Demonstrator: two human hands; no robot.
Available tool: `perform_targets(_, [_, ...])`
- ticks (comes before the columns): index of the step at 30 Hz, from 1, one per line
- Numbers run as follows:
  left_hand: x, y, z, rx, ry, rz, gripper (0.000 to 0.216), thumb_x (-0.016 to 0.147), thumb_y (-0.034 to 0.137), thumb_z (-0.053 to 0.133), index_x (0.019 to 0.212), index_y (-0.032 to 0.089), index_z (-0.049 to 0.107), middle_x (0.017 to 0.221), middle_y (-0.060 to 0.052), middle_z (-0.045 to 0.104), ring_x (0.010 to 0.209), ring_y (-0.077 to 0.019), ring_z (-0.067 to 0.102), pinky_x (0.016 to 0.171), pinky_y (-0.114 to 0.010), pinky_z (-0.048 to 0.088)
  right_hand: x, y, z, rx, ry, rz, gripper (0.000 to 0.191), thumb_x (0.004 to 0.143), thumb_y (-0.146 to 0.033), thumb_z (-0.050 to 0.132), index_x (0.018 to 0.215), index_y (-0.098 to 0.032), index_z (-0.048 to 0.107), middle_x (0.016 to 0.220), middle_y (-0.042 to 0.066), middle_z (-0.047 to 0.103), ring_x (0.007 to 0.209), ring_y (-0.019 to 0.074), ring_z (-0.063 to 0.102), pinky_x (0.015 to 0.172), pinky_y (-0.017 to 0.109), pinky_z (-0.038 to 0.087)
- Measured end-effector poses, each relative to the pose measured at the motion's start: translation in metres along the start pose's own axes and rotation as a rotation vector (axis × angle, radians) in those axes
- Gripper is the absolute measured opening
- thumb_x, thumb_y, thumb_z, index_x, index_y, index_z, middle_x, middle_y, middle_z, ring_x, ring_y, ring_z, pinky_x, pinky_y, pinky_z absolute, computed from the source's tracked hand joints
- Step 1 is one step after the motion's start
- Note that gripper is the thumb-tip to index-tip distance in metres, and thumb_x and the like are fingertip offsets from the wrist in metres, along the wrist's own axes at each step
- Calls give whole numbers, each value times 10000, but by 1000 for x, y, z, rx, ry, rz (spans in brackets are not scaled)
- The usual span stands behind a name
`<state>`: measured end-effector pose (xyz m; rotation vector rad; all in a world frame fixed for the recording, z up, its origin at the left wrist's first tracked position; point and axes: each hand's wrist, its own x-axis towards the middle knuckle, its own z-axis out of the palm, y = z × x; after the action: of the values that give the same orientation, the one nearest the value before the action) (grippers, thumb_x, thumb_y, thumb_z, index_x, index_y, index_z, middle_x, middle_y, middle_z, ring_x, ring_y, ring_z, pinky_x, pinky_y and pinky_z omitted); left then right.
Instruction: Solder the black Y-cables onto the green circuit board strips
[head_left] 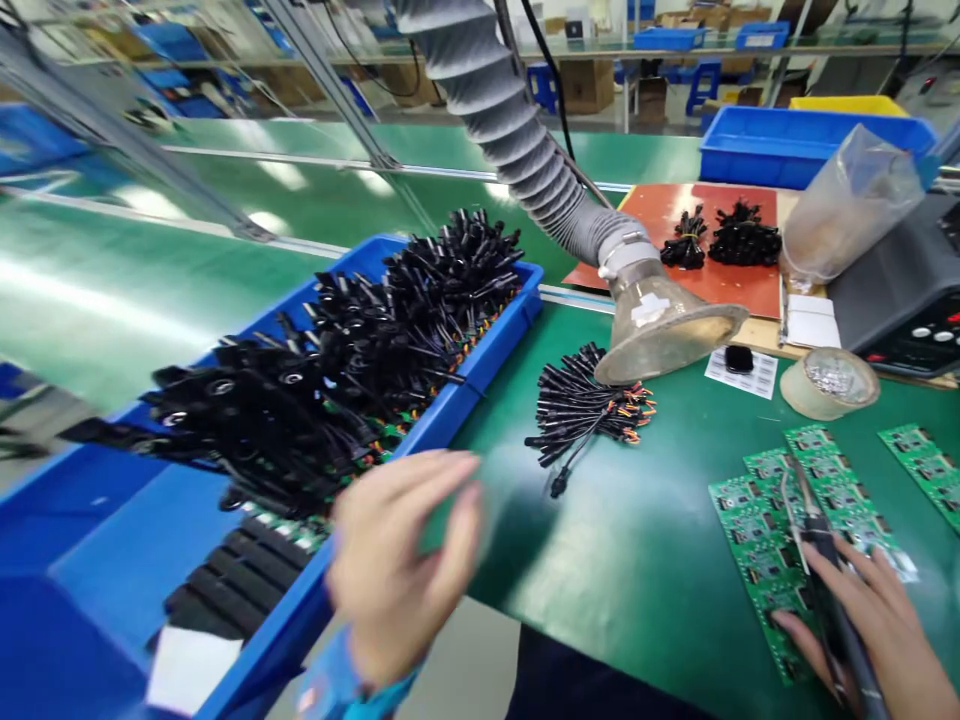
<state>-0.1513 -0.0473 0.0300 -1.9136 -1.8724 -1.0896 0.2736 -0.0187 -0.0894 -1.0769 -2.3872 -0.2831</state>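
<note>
My left hand (401,565) hovers at the near edge of a blue bin (487,355) heaped with black cable connectors (337,370). Its fingers are stretched out and blurred by motion, with nothing in them. My right hand (874,625) is at the lower right, wrapped round a soldering iron (814,535) whose tip points up over green circuit boards (780,530) on the green mat. A loose bundle of black cables with orange ends (581,410) lies between the bin and the boards.
A grey fume hose with a clear funnel (660,325) hangs over the mat. Behind it lie a red board with black cable bundles (720,240), a solder-wire reel (829,380), a plastic bag (851,205), a dark machine (904,290) and a blue tray (795,145).
</note>
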Motion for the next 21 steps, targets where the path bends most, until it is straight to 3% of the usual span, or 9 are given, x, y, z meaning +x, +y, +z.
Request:
perform_targets(1, [6, 12, 21, -34, -98, 58, 322, 813, 155, 585, 1109, 279, 558, 1020, -23, 609, 968, -194, 575, 892, -362, 464, 4, -4, 1, -9, 10, -4, 617, 727, -490, 672, 1255, -217, 508, 1047, 95, 676, 950, 316, 641, 991, 550, 389])
perform_targets(3, [20, 26, 61, -76, -265, 94, 251, 839, 238, 571, 1085, 192, 590, 974, -69, 652, 901, -197, 611, 813, -343, 514, 12, -14, 0, 12, 19, -5, 584, 733, -457, 681, 1231, -197, 522, 1050, 93, 676, 991, 305, 630, 1025, 550, 359])
perform_targets(5, [31, 28, 90, -81, -289, 104, 258, 849, 265, 552, 1074, 153, 610, 952, -106, 670, 877, -224, 622, 780, -377, 528, 19, -24, -5, 49, 46, 17, 529, 750, -405, 683, 1212, -197, 533, 1019, 84, 684, 992, 296, 632, 1042, 580, 329])
perform_targets(7, [36, 25, 103, -89, -295, 107, 242, 859, 243, 529, 1059, 146, 628, 871, -100, 679, 814, -224, 627, 744, -382, 529, 26, -31, -16, 87, 51, 99, 445, 780, -328, 667, 1195, -223, 544, 983, 59, 693, 982, 281, 641, 1045, 597, 328])
perform_targets(12, [37, 50, 75, -276, -305, 32, 266, 872, 216, 508, 1110, 170, 616, 842, -59, 643, 738, -155, 614, 695, -289, 515, 55, -48, -43, 359, 120, 325, 393, 808, -146, 614, 1173, -286, 582, 1012, 25, 693, 986, 231, 652, 942, 424, 515])
perform_targets(14, [37, 73, 60, -562, -525, -64, 169, 853, 222, 536, 959, 190, 664, 743, -17, 628, 664, -127, 611, 625, -237, 507, 74, -57, -48, 672, 169, 541, 396, 816, -89, 575, 1145, -307, 600, 1031, 15, 692, 1032, 227, 636, 908, 390, 541])
perform_targets(17, [36, 103, 53, -928, -956, -295, 190, 854, 227, 512, 727, 169, 641, 630, 3, 599, 572, -115, 611, 550, -213, 504, 105, -69, -48, 775, 121, 612, 374, 864, -144, 533, 1183, -338, 552, 1015, -4, 701, 959, 194, 670, 816, 337, 585])
perform_targets(19, [31, 115, 58, -1052, -1092, -440, 208, 850, 228, 504, 692, 161, 623, 618, 9, 583, 544, -114, 610, 553, -223, 520, 121, -76, -48, 872, 42, 649, 341, 876, -178, 522, 1184, -321, 553, 991, 9, 704, 907, 180, 685, 778, 309, 593])
perform_targets(21, [25, 120, 66, -1105, -1111, -517, 191, 837, 228, 517, 695, 160, 625, 637, 10, 574, 534, -113, 610, 555, -231, 530, 133, -80, -48, 951, 14, 678, 293, 863, -208, 552, 1139, -303, 578, 951, 10, 707, 856, 157, 693, 754, 270, 592])
